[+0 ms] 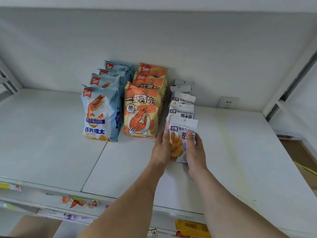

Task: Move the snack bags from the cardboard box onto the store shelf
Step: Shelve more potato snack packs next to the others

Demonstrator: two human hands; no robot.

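A purple-and-white snack bag (182,127) stands upright on the white shelf (240,152) at the front of a row of several like bags (182,100). My left hand (162,148) grips its left edge and my right hand (194,150) grips its right edge. To the left stands a row of orange shrimp snack bags (141,112). Further left is a row of blue shrimp chip bags (100,112). The cardboard box shows only as a brown edge (298,152) at the far right, below the shelf.
The shelf's back wall carries a power socket (228,102). A metal upright (291,79) borders the right side and another (6,79) the left. Price-label strips (77,202) run along the front edge, with packages (192,227) on the lower shelf.
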